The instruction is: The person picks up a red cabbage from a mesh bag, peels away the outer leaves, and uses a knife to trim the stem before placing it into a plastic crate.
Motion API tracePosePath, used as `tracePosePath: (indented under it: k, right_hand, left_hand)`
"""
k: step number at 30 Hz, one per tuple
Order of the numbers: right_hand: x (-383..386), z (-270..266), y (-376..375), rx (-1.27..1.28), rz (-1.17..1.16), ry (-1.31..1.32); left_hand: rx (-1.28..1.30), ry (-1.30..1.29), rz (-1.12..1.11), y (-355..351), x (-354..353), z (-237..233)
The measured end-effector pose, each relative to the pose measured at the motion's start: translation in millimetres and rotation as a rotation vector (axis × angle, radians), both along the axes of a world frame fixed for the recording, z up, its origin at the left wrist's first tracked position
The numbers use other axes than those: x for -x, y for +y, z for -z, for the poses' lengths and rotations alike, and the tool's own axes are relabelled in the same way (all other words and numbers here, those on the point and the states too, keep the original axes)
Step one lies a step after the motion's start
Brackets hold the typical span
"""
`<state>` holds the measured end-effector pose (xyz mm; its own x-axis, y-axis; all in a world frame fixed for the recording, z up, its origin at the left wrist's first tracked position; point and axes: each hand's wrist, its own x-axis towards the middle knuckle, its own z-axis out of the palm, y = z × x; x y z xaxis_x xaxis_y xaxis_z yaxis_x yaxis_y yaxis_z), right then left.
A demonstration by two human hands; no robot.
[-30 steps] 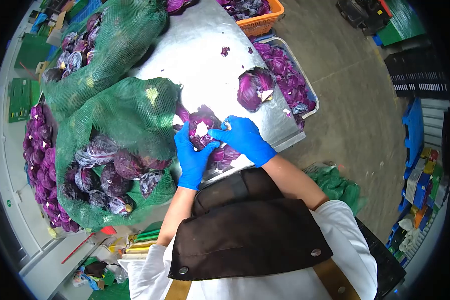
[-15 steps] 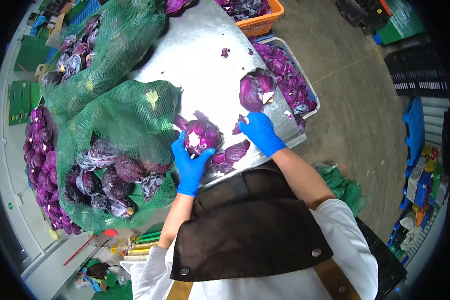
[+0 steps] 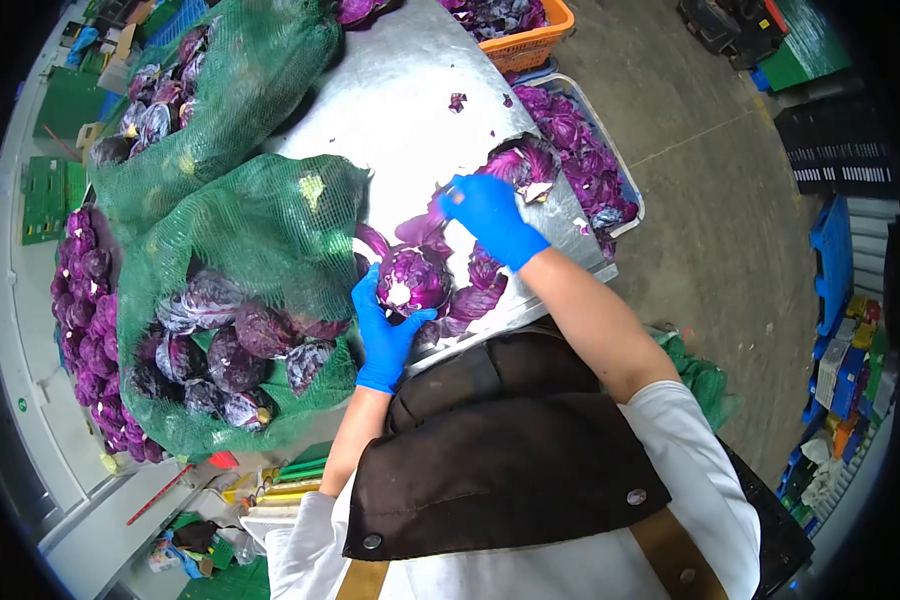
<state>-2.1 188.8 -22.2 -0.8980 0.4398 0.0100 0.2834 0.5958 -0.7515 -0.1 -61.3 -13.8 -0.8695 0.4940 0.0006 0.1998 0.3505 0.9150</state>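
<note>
My left hand [image 3: 382, 332], in a blue glove, grips a red cabbage head [image 3: 414, 280] from below at the near edge of the metal table [image 3: 390, 110]. My right hand [image 3: 488, 213], also gloved in blue, is raised above the table and pinches a torn purple outer leaf [image 3: 422, 226] pulled up from that head. Loose peeled leaves [image 3: 475, 295] lie on the table just right of the held cabbage. A second cabbage [image 3: 525, 165] sits behind my right hand near the table's right edge.
Two green net sacks [image 3: 240, 250] full of red cabbages fill the table's left side. An orange crate [image 3: 530, 40] and a grey tray of cabbage trimmings [image 3: 580, 150] stand right of the table. More cabbages [image 3: 80, 290] lie far left. Concrete floor lies to the right.
My right hand left the cabbage, swung right, then rose up and back with an outer leaf peeling away. My left hand stayed on the head, turning it slightly.
</note>
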Motion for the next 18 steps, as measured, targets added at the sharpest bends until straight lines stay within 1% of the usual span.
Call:
tracePosePath:
  k: [1,2,4,6,7,10,11,14,15,16,18]
  right_hand:
    - [-1,8,14,-0.067,0.12,-0.079]
    - [-3,15,26,-0.089,0.155,-0.205]
    - [-11,-22,17,-0.17,0.136,-0.219]
    - [-20,-42,-2,-0.031,0.001,-0.102]
    - [-20,-51,-10,-0.023,-0.091,-0.192]
    - [-14,-39,-25,0.095,-0.159,-0.223]
    - [-12,-36,-26,0.098,-0.16,-0.216]
    - [-1,-44,-19,0.132,-0.26,-0.412]
    - [1,-40,-15,0.16,-0.294,-0.425]
    - [3,-33,-11,0.188,-0.333,-0.44]
    - [9,-22,-8,0.22,-0.389,-0.488]
  left_hand:
    - [-0.023,-0.029,0.001,-3,-1,3]
    - [-0.003,-0.008,0.007,-3,0,2]
    - [0.042,0.026,0.026,-3,1,-2]
    - [0.063,0.085,0.045,-6,3,4]
    - [0.074,0.117,0.054,-7,4,8]
    - [0.084,0.129,0.081,-11,7,14]
    - [0.065,0.105,0.086,-11,8,14]
    - [0.031,-0.001,0.072,-5,7,4]
    - [0.036,-0.051,0.049,-1,7,-4]
    - [0.041,-0.104,0.021,4,6,-10]
    - [0.016,-0.301,-0.125,22,8,-18]
